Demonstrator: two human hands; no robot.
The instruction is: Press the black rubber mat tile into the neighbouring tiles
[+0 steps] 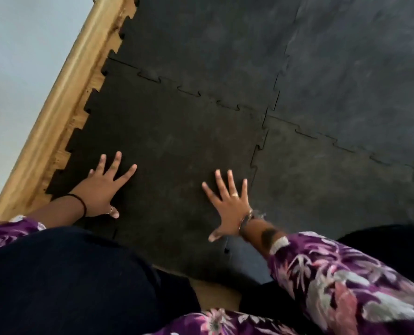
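Note:
The black rubber mat tile lies flat on the floor in the middle of the head view. Its jigsaw-toothed far edge meets a neighbouring tile, and its right edge meets another tile. My left hand rests palm down with fingers spread on the tile's near-left part, close to its toothed left edge. My right hand lies flat with fingers spread near the tile's right seam. Neither hand holds anything.
A wooden skirting board and a pale wall run along the left, with a strip of wood floor showing between board and tile teeth. More grey tiles cover the floor at right. My dark-clad knees fill the bottom.

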